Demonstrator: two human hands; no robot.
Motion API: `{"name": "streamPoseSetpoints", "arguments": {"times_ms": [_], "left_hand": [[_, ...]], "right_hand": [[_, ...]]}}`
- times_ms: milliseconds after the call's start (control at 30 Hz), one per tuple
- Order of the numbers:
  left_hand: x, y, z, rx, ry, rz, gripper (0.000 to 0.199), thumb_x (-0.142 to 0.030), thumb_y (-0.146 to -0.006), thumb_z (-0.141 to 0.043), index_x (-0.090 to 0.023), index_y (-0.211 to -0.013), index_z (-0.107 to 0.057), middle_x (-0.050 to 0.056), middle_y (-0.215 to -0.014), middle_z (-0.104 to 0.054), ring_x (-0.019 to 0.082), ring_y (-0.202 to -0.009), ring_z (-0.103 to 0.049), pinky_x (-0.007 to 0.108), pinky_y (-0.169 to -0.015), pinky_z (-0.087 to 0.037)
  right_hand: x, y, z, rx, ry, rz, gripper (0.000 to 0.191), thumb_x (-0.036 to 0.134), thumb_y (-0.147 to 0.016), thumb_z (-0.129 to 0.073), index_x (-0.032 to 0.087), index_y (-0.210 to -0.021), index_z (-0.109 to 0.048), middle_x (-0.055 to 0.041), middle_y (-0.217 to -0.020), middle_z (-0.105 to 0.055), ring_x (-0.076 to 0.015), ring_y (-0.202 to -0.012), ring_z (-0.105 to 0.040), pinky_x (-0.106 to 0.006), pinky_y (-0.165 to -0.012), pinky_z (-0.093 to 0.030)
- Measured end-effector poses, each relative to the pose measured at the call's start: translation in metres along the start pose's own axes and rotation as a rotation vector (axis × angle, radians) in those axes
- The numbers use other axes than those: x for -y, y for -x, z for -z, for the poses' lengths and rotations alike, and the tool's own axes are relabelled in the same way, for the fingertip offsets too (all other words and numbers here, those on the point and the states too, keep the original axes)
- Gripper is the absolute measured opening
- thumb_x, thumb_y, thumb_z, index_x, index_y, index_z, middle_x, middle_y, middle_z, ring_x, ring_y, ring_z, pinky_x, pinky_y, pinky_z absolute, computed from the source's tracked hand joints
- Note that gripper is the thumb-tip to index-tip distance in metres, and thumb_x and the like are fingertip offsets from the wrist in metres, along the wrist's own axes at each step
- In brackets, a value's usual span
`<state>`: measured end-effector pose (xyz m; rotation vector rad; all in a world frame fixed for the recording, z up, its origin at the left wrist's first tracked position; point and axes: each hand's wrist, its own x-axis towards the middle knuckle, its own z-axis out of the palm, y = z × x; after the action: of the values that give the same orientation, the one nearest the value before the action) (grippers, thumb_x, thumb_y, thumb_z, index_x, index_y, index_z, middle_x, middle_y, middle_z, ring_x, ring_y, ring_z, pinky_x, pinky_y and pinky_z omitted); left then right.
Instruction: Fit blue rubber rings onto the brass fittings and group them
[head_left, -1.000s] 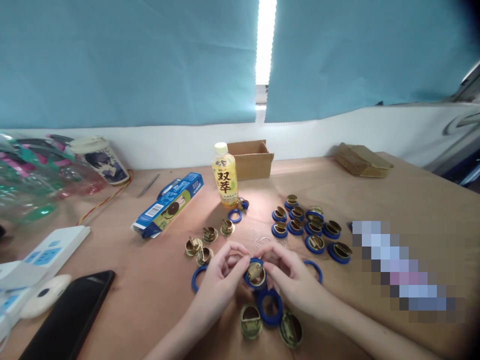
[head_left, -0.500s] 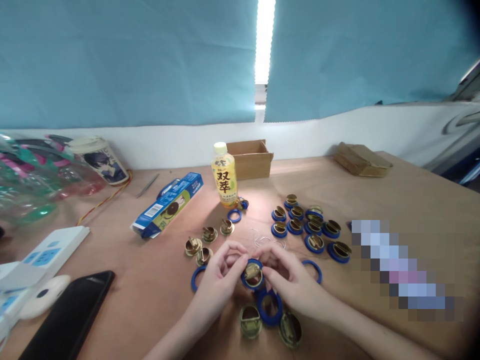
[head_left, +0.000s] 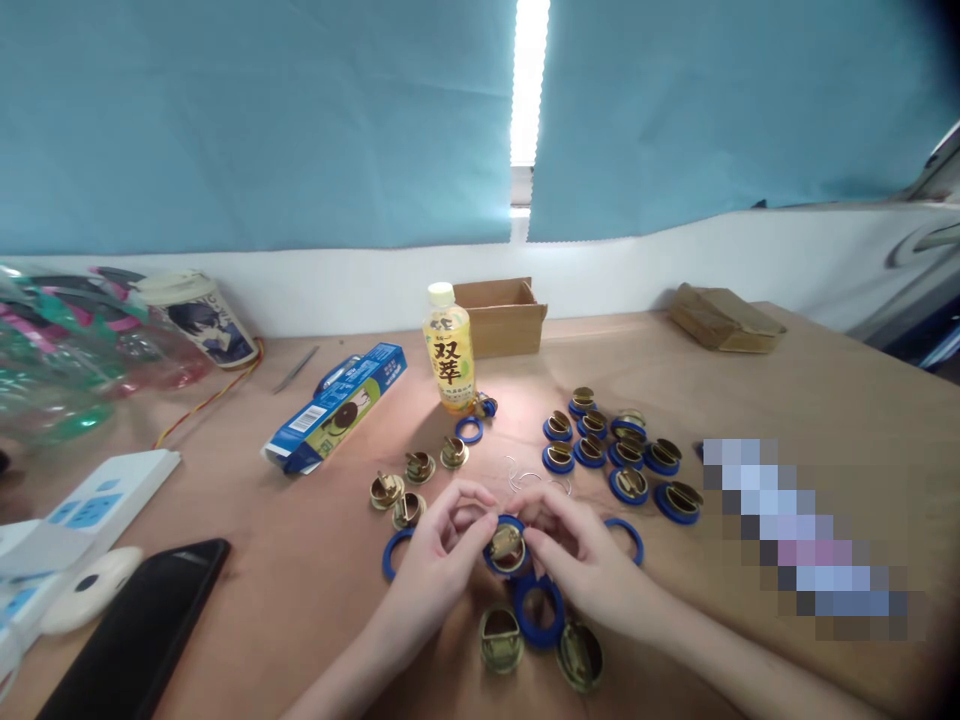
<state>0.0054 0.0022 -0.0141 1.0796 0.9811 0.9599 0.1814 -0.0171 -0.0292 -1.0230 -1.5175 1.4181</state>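
Between my two hands is a round brass fitting with a blue ring (head_left: 507, 546) around it. My left hand (head_left: 447, 540) grips its left edge with thumb and fingers, while the thumb and fingers of my right hand (head_left: 571, 548) close on its right edge. Just below the hands lies a loose blue ring (head_left: 538, 612). Two bare brass fittings, one at the left (head_left: 501, 640) and one at the right (head_left: 580, 656), rest nearer to me. Other blue rings show partly behind my left wrist (head_left: 390, 555) and beyond my right hand (head_left: 637, 545).
Several ringed fittings (head_left: 591, 451) stand grouped at the right; several bare ones (head_left: 418, 467) sit left. Thin wire loops (head_left: 536, 482) lie beyond my hands. Farther back are a drink bottle (head_left: 450, 350), a cardboard box (head_left: 502, 335) and a blue carton (head_left: 337, 410). A phone (head_left: 142, 640) lies left.
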Motion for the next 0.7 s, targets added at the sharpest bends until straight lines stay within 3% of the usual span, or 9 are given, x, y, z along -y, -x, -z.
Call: {"name": "streamPoseSetpoints", "arguments": {"times_ms": [700], "left_hand": [[0.001,-0.002,0.002,0.053,-0.040,-0.002,0.022,-0.032,-0.079,-0.071,-0.019,-0.090,-0.056,-0.006,-0.065,-0.060,0.010,-0.059,-0.049,0.020,-0.057,-0.036]], "right_hand": [[0.012,0.002,0.001,-0.004,0.310,0.116,0.017,0.017,-0.095,-0.047,0.021,-0.107,-0.058,0.0027,-0.077,-0.054,-0.0113,-0.063,-0.052,-0.021,-0.054,-0.041]]}}
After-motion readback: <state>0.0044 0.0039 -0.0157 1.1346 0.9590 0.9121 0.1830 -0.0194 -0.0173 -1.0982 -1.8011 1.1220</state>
